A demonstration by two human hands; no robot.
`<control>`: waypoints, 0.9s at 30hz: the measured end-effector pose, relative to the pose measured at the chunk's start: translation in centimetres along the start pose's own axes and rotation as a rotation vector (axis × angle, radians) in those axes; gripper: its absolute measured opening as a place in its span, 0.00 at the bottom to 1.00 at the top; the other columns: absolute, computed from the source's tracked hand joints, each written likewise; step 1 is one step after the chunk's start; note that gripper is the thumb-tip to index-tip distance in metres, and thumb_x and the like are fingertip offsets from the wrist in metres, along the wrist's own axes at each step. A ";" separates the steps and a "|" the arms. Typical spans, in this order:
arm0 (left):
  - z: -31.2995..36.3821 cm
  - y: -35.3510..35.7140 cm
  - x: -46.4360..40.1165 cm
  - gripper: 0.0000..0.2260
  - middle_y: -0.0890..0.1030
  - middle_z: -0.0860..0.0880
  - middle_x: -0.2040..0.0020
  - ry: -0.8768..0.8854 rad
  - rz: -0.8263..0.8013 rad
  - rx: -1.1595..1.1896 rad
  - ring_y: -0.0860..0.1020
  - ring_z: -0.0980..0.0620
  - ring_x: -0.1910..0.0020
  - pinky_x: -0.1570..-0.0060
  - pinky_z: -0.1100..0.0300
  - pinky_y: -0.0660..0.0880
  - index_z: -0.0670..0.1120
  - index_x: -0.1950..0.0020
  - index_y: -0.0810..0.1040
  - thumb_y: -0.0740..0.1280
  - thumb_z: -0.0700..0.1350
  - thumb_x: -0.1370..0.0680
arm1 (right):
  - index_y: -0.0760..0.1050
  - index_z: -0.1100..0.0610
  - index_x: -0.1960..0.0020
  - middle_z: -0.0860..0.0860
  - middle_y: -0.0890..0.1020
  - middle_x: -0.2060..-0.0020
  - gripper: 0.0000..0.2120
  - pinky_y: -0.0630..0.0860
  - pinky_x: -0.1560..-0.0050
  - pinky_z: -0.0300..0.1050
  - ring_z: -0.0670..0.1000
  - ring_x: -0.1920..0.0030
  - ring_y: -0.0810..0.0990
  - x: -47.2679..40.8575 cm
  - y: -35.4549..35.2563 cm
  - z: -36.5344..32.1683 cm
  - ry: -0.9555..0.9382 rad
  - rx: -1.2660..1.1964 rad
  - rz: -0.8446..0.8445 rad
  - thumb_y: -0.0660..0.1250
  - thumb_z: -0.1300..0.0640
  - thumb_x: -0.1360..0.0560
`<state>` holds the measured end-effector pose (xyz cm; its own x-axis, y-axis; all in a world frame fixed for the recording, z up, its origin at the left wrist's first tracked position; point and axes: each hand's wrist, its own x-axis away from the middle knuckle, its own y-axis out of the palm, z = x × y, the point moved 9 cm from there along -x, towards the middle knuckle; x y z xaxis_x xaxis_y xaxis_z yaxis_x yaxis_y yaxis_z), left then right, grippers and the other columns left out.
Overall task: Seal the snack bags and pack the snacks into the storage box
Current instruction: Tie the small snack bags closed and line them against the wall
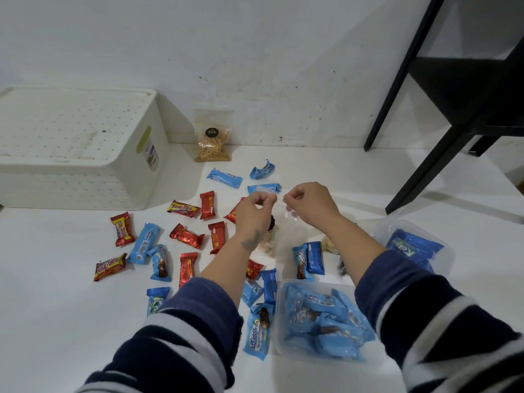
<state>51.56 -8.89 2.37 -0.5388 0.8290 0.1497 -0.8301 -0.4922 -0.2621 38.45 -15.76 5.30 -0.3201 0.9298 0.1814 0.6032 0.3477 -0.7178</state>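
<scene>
My left hand [256, 209] and my right hand [307, 201] pinch the top edge of a clear snack bag [286, 222] between them, held upright over the white table [56, 293]. Pale snacks [268, 246] show at the bag's bottom, partly hidden by my left wrist. The white perforated storage box [76, 148] sits at the far left with its lid on. A second clear bag of stick snacks [214, 140] leans against the wall behind. Several red and blue wrapped snack bars [187, 236] lie scattered on the table.
A clear bag of blue bars [323, 321] lies near my right sleeve. Another clear container with blue packs [414, 248] is at the right. A black shelf frame [442, 131] stands at the back right against the white wall.
</scene>
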 end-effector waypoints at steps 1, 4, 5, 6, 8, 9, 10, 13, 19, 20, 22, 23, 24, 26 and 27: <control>-0.1 0.1 0.0 0.09 0.76 0.57 0.63 -0.010 -0.007 -0.004 0.71 0.61 0.66 0.63 0.66 0.68 0.44 0.52 0.79 0.65 0.49 0.22 | 0.76 0.49 0.68 0.50 0.86 0.62 0.12 0.82 0.53 0.52 0.54 0.60 0.85 -0.2 0.1 0.2 0.010 0.017 0.000 0.63 0.54 0.26; -0.2 0.3 0.2 0.08 0.77 0.55 0.59 0.018 -0.018 -0.040 0.73 0.59 0.61 0.55 0.61 0.70 0.45 0.51 0.79 0.64 0.48 0.21 | 0.79 0.54 0.59 0.50 0.85 0.58 0.10 0.80 0.51 0.50 0.55 0.55 0.82 -0.6 0.6 0.3 0.019 0.074 0.007 0.61 0.54 0.24; -0.2 0.1 0.2 0.07 0.77 0.54 0.55 0.071 0.003 -0.083 0.74 0.56 0.56 0.52 0.59 0.71 0.46 0.50 0.78 0.65 0.48 0.21 | 0.78 0.54 0.57 0.50 0.84 0.57 0.08 0.79 0.52 0.49 0.54 0.55 0.81 -0.7 0.8 0.3 0.011 0.071 0.005 0.61 0.55 0.23; -0.5 -0.4 0.3 0.07 0.76 0.53 0.51 0.130 0.037 -0.148 0.73 0.54 0.50 0.48 0.58 0.71 0.47 0.48 0.77 0.66 0.49 0.23 | 0.77 0.53 0.57 0.49 0.82 0.57 0.08 0.77 0.53 0.48 0.54 0.55 0.80 -0.8 0.9 0.2 -0.004 0.048 -0.006 0.61 0.55 0.23; -2.1 -1.4 0.5 0.15 0.69 0.51 0.41 0.180 0.073 -0.270 0.69 0.52 0.41 0.39 0.58 0.69 0.51 0.42 0.73 0.70 0.51 0.26 | 0.76 0.54 0.56 0.49 0.78 0.61 0.06 0.76 0.57 0.47 0.53 0.58 0.78 -1.1 1.0 0.1 -0.030 -0.060 -0.035 0.62 0.57 0.22; -3.3 -1.6 0.6 0.19 0.66 0.49 0.38 0.179 0.040 -0.297 0.67 0.51 0.38 0.36 0.57 0.67 0.53 0.38 0.71 0.71 0.51 0.26 | 0.76 0.56 0.56 0.49 0.77 0.63 0.06 0.76 0.57 0.48 0.53 0.59 0.76 -1.3 0.9 0.1 -0.037 -0.116 -0.039 0.62 0.58 0.22; -4.6 -1.4 0.7 0.21 0.64 0.48 0.35 0.162 -0.022 -0.305 0.67 0.51 0.37 0.35 0.56 0.67 0.56 0.34 0.69 0.70 0.48 0.26 | 0.77 0.57 0.54 0.49 0.76 0.64 0.06 0.77 0.56 0.50 0.53 0.59 0.76 -1.4 0.6 0.2 -0.039 -0.158 -0.030 0.63 0.57 0.22; -7.3 -0.8 1.0 0.26 0.70 0.49 0.34 0.095 -0.154 -0.332 0.73 0.52 0.39 0.42 0.53 0.74 0.65 0.31 0.63 0.63 0.39 0.22 | 0.72 0.52 0.43 0.51 0.75 0.54 0.09 0.78 0.51 0.51 0.53 0.55 0.76 -1.0 0.3 0.5 -0.043 -0.283 0.041 0.65 0.55 0.23; -6.8 -0.7 0.3 0.28 0.74 0.52 0.35 0.119 -0.082 -0.474 0.74 0.51 0.41 0.53 0.57 0.71 0.66 0.32 0.62 0.60 0.37 0.23 | 0.69 0.46 0.37 0.55 0.70 0.37 0.22 0.72 0.56 0.40 0.52 0.47 0.74 0.5 5.1 3.5 0.074 -0.247 -0.081 0.65 0.66 0.25; -6.8 -0.6 0.2 0.28 0.73 0.52 0.35 0.114 -0.083 -0.458 0.74 0.51 0.41 0.52 0.57 0.71 0.65 0.31 0.63 0.59 0.36 0.23 | 0.69 0.46 0.35 0.55 0.71 0.38 0.25 0.73 0.56 0.41 0.54 0.45 0.75 0.5 6.0 3.7 0.104 -0.256 -0.117 0.65 0.68 0.26; -6.4 -0.8 -0.3 0.29 0.73 0.51 0.34 0.110 -0.062 -0.408 0.74 0.51 0.40 0.49 0.58 0.72 0.63 0.30 0.65 0.60 0.35 0.24 | 0.68 0.45 0.33 0.55 0.72 0.38 0.29 0.73 0.57 0.40 0.54 0.42 0.76 -0.1 6.5 3.3 0.096 -0.264 -0.095 0.63 0.70 0.27; -5.7 -1.0 -0.9 0.28 0.73 0.51 0.34 0.131 -0.042 -0.391 0.75 0.51 0.40 0.47 0.57 0.73 0.61 0.29 0.65 0.61 0.35 0.23 | 0.68 0.45 0.32 0.54 0.72 0.38 0.30 0.72 0.57 0.38 0.53 0.43 0.76 -0.7 6.2 2.5 0.057 -0.240 -0.059 0.63 0.70 0.28; -4.8 -1.2 -1.6 0.26 0.73 0.50 0.34 0.170 -0.020 -0.381 0.75 0.50 0.41 0.46 0.55 0.74 0.59 0.28 0.65 0.61 0.37 0.22 | 0.67 0.45 0.31 0.54 0.71 0.38 0.31 0.71 0.56 0.37 0.52 0.46 0.76 -1.5 5.8 1.6 0.013 -0.207 -0.023 0.64 0.70 0.28; -2.5 -1.7 -3.9 0.24 0.74 0.49 0.36 0.273 0.020 -0.362 0.77 0.50 0.44 0.46 0.54 0.76 0.56 0.27 0.64 0.62 0.40 0.21 | 0.66 0.45 0.30 0.53 0.68 0.38 0.31 0.69 0.53 0.36 0.50 0.50 0.74 -3.9 4.5 -0.8 -0.063 -0.178 0.055 0.63 0.70 0.27; -1.3 -2.0 -5.4 0.24 0.74 0.49 0.36 0.310 0.039 -0.347 0.78 0.50 0.45 0.47 0.55 0.76 0.56 0.26 0.63 0.62 0.41 0.21 | 0.66 0.46 0.30 0.53 0.67 0.38 0.31 0.69 0.52 0.35 0.49 0.51 0.74 -5.4 3.7 -2.0 -0.085 -0.180 0.093 0.63 0.70 0.27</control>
<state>56.33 -12.01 0.81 -0.4568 0.8778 -0.1445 -0.6843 -0.4505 -0.5734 43.89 -19.29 2.95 -0.3128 0.9481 0.0576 0.7513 0.2841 -0.5957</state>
